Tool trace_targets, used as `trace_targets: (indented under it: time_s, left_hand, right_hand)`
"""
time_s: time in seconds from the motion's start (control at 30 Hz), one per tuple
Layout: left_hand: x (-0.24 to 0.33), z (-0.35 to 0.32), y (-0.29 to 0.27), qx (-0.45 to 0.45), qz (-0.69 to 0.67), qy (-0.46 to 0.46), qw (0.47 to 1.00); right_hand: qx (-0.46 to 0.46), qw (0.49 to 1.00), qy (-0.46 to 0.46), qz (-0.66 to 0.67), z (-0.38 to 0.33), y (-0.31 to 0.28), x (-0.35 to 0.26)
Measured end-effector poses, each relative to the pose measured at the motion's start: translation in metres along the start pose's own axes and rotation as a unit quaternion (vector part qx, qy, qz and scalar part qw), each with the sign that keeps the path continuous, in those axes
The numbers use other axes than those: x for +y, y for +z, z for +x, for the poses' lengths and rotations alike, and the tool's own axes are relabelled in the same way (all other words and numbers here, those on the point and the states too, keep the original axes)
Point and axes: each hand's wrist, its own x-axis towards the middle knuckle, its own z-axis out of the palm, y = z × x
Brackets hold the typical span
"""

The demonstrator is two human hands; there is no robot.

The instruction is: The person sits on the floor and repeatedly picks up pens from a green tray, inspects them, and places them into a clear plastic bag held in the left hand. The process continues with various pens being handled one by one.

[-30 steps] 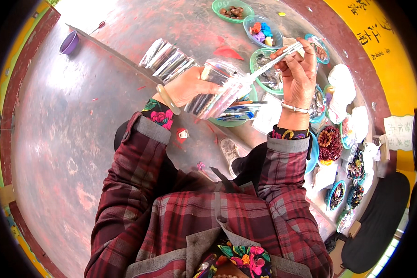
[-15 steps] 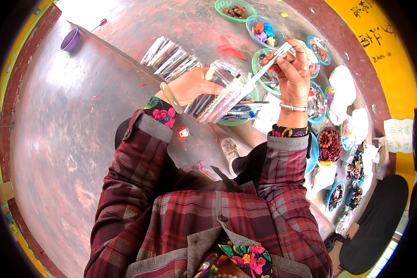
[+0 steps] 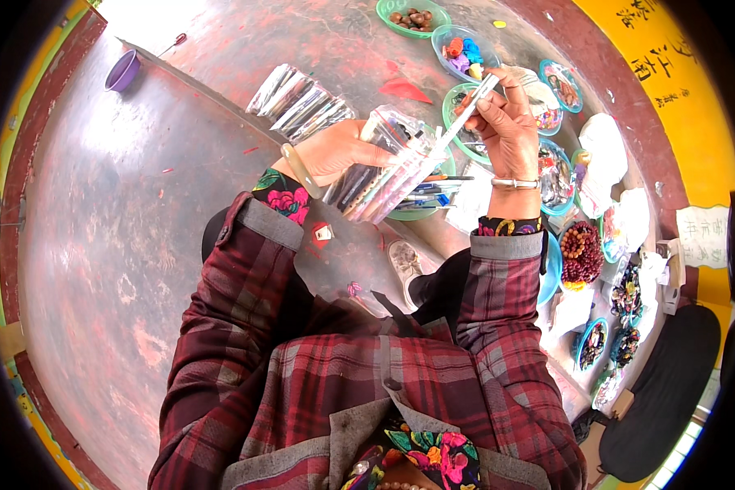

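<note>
My left hand [image 3: 335, 155] is closed around a clear plastic bag [image 3: 376, 189] packed with pens, tilted in front of me. Pinched in the fingers of my right hand [image 3: 510, 131] are slim white pens [image 3: 468, 114]; their number is hard to make out. The lower ends of these pens reach the open upper right side of the bag. Behind and below the bag, loose pens [image 3: 429, 199] with blue and black parts lie in a green basin, partly hidden. Beyond my left hand, more bagged pens [image 3: 298, 104] lie on the floor.
Several basins line the right side, including one with coloured pieces [image 3: 463, 59], one with brown round items [image 3: 412, 18] and one with red beads [image 3: 581, 255]. A purple bowl [image 3: 123, 71] sits far left by a floor ridge. My shoe [image 3: 405, 263] is below the bag.
My right hand has moved slightly down and left, bringing the white pens further down into the bag's mouth. My left hand and the bag stay almost still.
</note>
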Motion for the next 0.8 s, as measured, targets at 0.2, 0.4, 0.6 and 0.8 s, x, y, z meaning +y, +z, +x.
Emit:
trace_targets:
  time_s: [0.2,0.4,0.6,0.8]
  left_hand:
    - [-0.002,0.002,-0.001,0.006,-0.008,-0.01,1.0]
    - [0.001,0.0,0.0,0.009,-0.005,-0.018,1.0]
    - [-0.003,0.002,-0.001,0.029,-0.023,0.0,0.999]
    - [-0.011,0.008,-0.004,0.052,0.14,0.056,0.987]
  right_hand:
    - [0.009,1.0,-0.012,-0.001,0.0,-0.008,0.001]
    - [0.048,0.995,-0.003,-0.081,0.003,-0.007,0.0]
    - [0.153,0.969,0.001,-0.197,0.004,0.006,0.002]
    - [0.249,0.94,-0.008,-0.233,0.007,0.006,0.013]
